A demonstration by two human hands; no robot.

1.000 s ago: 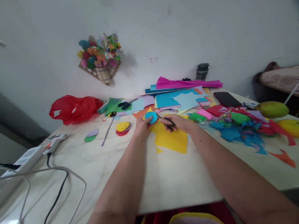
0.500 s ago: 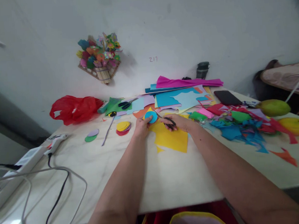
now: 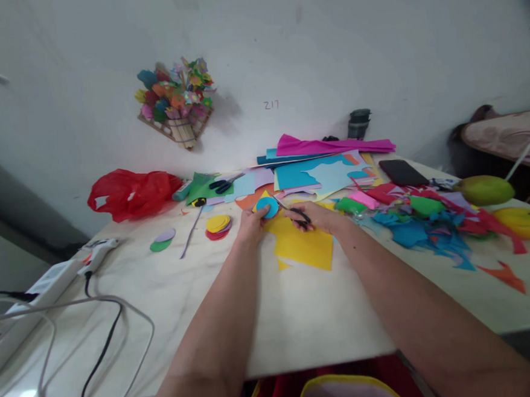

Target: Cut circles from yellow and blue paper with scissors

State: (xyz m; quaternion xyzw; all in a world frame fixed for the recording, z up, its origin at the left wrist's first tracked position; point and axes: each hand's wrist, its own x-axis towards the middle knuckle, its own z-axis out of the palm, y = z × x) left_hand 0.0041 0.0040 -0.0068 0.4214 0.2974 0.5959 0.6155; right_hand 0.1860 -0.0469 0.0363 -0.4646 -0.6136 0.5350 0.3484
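Between the fingers of my left hand (image 3: 250, 223) is a blue paper circle (image 3: 268, 207), pressed against a piece of yellow paper (image 3: 265, 195) that shows behind its upper edge. My right hand (image 3: 317, 215) grips black-handled scissors (image 3: 301, 219), their blades pointing up and left beside the circle's right edge. Under both hands lies a larger yellow paper sheet (image 3: 307, 247) with curved pieces cut out of it. Left of my left hand sits a stack of yellow paper circles (image 3: 218, 224) with purple and red ones beneath.
Purple and green circles (image 3: 163, 239) lie further left, near a power strip (image 3: 49, 292) with loose cables. A second pair of scissors (image 3: 222, 184) rests on green paper. Coloured paper scraps (image 3: 435, 229), a phone (image 3: 403, 173) and mangoes (image 3: 527, 223) are on the right.
The scissors and my right hand have shifted very slightly. My left hand still holds the blue circle in about the same place.
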